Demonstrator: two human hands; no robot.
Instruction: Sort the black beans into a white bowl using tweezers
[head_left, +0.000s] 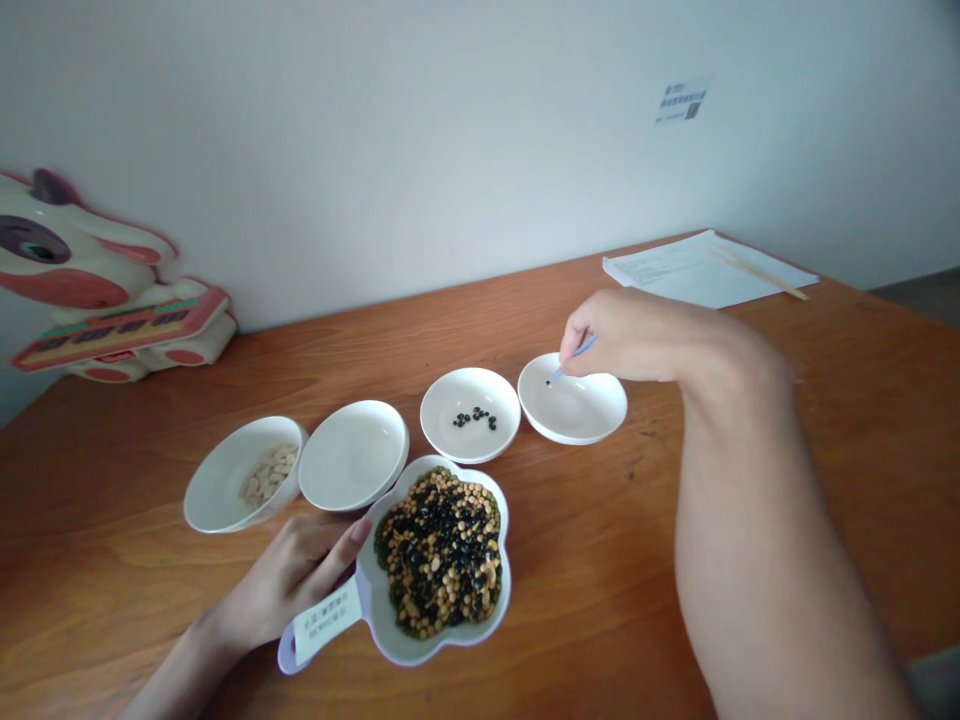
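My left hand [304,565] grips a white flower-shaped bowl [409,650] beside its lilac handle, thumb on the rim; its other fingers are partly hidden. Mixed black, yellow and green beans [442,550] fill this bowl. Over the rightmost white bowl [607,415], my right hand [622,335] is closed on pale-blue tweezers [583,346]. At their tip, inside that bowl, is one small black bean [548,383]. The neighbouring white bowl [439,435] contains several black beans [476,418].
Further left stand a white bowl [352,455] with nothing visible in it and a tilted one [214,490] with white beans [270,475]. A cow-shaped toy keyboard [120,320] is at the back left. Papers [667,272] and chopsticks [765,277] lie at the back right.
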